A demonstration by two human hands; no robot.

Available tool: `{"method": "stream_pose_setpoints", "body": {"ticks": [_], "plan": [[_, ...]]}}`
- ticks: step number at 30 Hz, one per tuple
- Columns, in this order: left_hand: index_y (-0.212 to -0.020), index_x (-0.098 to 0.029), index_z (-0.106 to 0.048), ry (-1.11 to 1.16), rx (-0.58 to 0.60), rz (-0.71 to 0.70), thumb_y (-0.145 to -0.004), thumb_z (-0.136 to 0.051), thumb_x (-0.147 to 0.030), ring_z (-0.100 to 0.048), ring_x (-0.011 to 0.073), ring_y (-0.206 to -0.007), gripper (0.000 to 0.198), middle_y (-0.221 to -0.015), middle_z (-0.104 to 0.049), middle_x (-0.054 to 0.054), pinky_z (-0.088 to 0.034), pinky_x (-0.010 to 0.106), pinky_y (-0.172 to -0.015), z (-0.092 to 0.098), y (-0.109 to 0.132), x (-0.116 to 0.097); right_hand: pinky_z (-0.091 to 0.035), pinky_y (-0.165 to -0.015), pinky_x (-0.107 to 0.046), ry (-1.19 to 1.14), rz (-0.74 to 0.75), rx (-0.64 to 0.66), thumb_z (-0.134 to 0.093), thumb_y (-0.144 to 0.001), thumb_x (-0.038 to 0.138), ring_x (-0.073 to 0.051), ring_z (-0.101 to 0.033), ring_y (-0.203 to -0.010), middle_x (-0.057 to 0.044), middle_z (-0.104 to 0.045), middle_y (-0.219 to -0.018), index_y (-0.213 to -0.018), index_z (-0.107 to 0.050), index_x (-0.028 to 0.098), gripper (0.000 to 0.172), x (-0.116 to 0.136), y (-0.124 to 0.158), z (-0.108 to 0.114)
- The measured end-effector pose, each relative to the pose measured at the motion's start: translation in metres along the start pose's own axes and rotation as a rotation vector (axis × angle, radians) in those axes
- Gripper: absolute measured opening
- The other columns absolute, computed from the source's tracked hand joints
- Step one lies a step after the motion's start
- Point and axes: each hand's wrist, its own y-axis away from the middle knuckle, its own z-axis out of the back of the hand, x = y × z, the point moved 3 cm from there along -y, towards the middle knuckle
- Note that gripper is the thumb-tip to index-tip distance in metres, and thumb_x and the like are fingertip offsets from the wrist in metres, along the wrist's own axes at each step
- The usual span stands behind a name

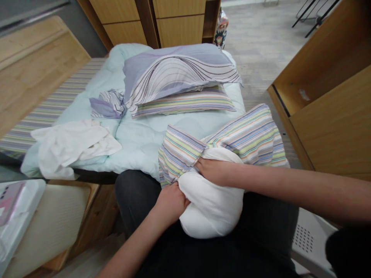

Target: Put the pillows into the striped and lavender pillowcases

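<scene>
Two wooden cabinets flanked the scene from where I stood: a far cabinet beyond the bedding and a right-hand cabinet beside the person. Next in size, a pale blue quilt lay spread before the person, over part of a striped mat. Toward its far end a grey-purple pillow, printed with dotted waves, rested on top of a striped pillow. Nearer, a striped pillowcase was gathered open in two flaps over the near edge of the quilt. A white pillow bulged out of it, resting on the person's dark trousers; how much lay inside the case, I could not tell. A rumpled white cloth lay at the quilt's near left corner, and beyond it a small crumpled purple bundle. Left hand: fingers curled closed on the rim of the case, against the white fabric. Right hand: pushed between flap and white pillow, fingertips hidden, so their spread or hold could not be told
</scene>
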Motion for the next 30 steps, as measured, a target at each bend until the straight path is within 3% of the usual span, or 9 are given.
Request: {"method": "stream_pose_setpoints", "body": {"ticks": [3, 7, 10, 13, 15, 20, 23, 25, 30], "plan": [[-0.117, -0.017, -0.077, 0.066, -0.026, 0.011, -0.105, -0.054, -0.042, -0.072, 0.0327, -0.108, 0.036, -0.116, -0.076, 0.016, -0.058, 0.045, -0.094, -0.002, 0.002, 0.009, -0.04, -0.125, -0.044, -0.032, 0.038, 0.067, -0.062, -0.101, 0.033, -0.033, -0.056, -0.145, -0.021, -0.064, -0.149, -0.145, -0.065, 0.004, 0.053, 0.017, 0.028, 0.023], [-0.129, -0.016, -0.074, 0.122, -0.082, -0.073, -0.103, -0.058, -0.039, -0.07, 0.0335, -0.119, 0.038, -0.125, -0.075, 0.017, -0.055, 0.048, -0.105, 0.005, 0.003, 0.011, -0.037, -0.127, -0.051, -0.089, -0.001, -0.04, -0.066, -0.099, 0.055, -0.035, -0.048, -0.151, -0.021, -0.053, -0.161, -0.157, -0.054, 0.01, 0.074, 0.049, 0.054, 0.036], [-0.133, -0.016, -0.073, 0.15, -0.052, -0.14, -0.101, -0.062, -0.034, -0.068, 0.0312, -0.124, 0.038, -0.133, -0.072, 0.017, -0.055, 0.044, -0.108, 0.012, -0.001, 0.011, -0.032, -0.128, -0.056, 0.022, 0.132, -0.179, -0.066, -0.101, 0.045, -0.038, -0.038, -0.156, -0.017, -0.045, -0.167, -0.155, -0.056, 0.015, 0.063, 0.078, 0.054, 0.015], [-0.123, -0.016, -0.077, 0.082, 0.016, -0.083, -0.102, -0.059, -0.03, -0.073, 0.0315, -0.111, 0.031, -0.121, -0.076, 0.018, -0.06, 0.043, -0.095, 0.016, -0.014, 0.014, -0.038, -0.124, -0.049, 0.142, 0.356, -0.297, -0.057, -0.104, 0.025, -0.032, -0.053, -0.143, -0.01, -0.066, -0.147, -0.126, -0.075, 0.015, 0.03, 0.105, 0.049, -0.015], [-0.119, -0.015, -0.079, -0.003, 0.042, -0.008, -0.103, -0.054, -0.029, -0.075, 0.0335, -0.102, 0.032, -0.112, -0.077, 0.019, -0.061, 0.045, -0.087, 0.017, -0.027, 0.016, -0.044, -0.118, -0.044, 0.148, 0.37, -0.306, -0.055, -0.105, 0.023, -0.028, -0.062, -0.128, -0.01, -0.073, -0.131, -0.12, -0.076, 0.014, 0.028, 0.113, 0.042, -0.032], [-0.107, -0.017, -0.081, -0.046, 0.024, 0.046, -0.104, -0.053, -0.029, -0.077, 0.0337, -0.098, 0.031, -0.102, -0.079, 0.017, -0.061, 0.043, -0.083, 0.031, -0.059, 0.013, -0.042, -0.115, -0.049, 0.187, -0.062, -0.341, -0.066, -0.095, 0.023, -0.035, -0.056, -0.139, -0.02, -0.061, -0.151, -0.156, -0.054, 0.013, 0.062, 0.083, 0.028, -0.046], [-0.1, -0.015, -0.082, -0.096, -0.01, 0.08, -0.106, -0.05, -0.033, -0.077, 0.0342, -0.093, 0.037, -0.096, -0.078, 0.018, -0.061, 0.044, -0.079, 0.044, -0.062, 0.008, -0.038, -0.117, -0.048, 0.186, -0.144, -0.341, -0.062, -0.095, 0.019, -0.034, -0.056, -0.137, -0.019, -0.065, -0.146, -0.144, -0.063, 0.009, 0.05, 0.047, 0.027, -0.036], [-0.1, -0.014, -0.081, -0.146, -0.033, 0.062, -0.109, -0.042, -0.039, -0.076, 0.0342, -0.091, 0.047, -0.096, -0.077, 0.019, -0.06, 0.045, -0.077, 0.054, -0.055, 0.003, -0.035, -0.117, -0.047, 0.17, -0.169, -0.339, -0.06, -0.097, 0.019, -0.031, -0.057, -0.136, -0.013, -0.068, -0.142, -0.135, -0.068, 0.015, 0.039, 0.023, 0.029, -0.025], [-0.093, -0.016, -0.079, -0.12, -0.029, -0.203, -0.105, -0.046, -0.059, -0.071, 0.0326, -0.097, 0.055, -0.095, -0.076, 0.015, -0.057, 0.045, -0.083, 0.082, -0.029, -0.015, -0.031, -0.116, -0.05, 0.166, -0.261, -0.341, -0.062, -0.102, 0.026, -0.029, -0.057, -0.13, -0.011, -0.069, -0.136, -0.127, -0.069, 0.021, 0.027, -0.008, 0.028, -0.007]]}}
